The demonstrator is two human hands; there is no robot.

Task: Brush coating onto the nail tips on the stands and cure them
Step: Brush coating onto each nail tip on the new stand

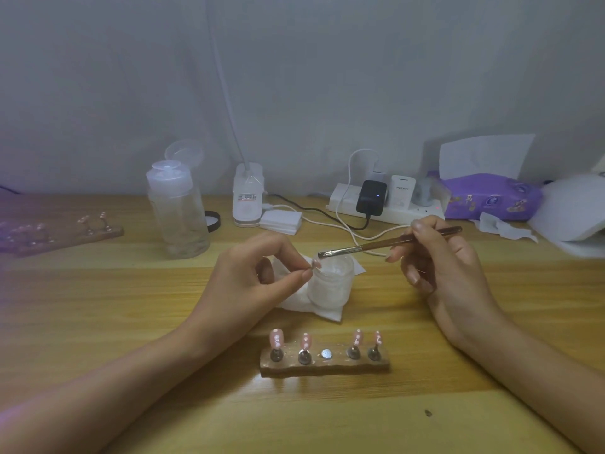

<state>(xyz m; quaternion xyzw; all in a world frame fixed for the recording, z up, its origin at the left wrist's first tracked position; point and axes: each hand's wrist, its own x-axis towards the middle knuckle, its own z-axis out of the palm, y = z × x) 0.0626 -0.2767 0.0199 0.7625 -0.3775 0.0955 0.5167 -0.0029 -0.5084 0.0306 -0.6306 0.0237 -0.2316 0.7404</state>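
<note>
The wooden counter [98, 322] fills the lower half of your view and carries everything else. At its back right lies a purple tissue pack [491, 198], and just left of it a white power strip [402, 211] with chargers plugged in. A clear pump bottle [178, 214] stands at the back left with its lid flipped up.

Your left hand [255, 280] hovers above the middle of the counter. Its fingers are curled, and the thumb and forefinger pinch one small pink nail tip [316, 264] right at the rim of the jar. Your right hand [438, 257] is to the right of the jar, its fingers closed around the handle of the brush in a pen-like grip.

The near stand [324, 365], a brown block, sits on the counter in front of you, between your forearms. A second stand [65, 232] lies well apart at the far left, its tips too blurred to make out.

The frosted jar [334, 280] stands open on a white wipe [314, 306], between your two hands. The brush [376, 245] slants down to the left, its bristles over the jar's mouth and just above the pinched tip; you cannot tell whether they touch.

Four pink nail tips [276, 337] stand upright on the near stand, two on each side of a bare silver disc [326, 353] in the middle.
</note>
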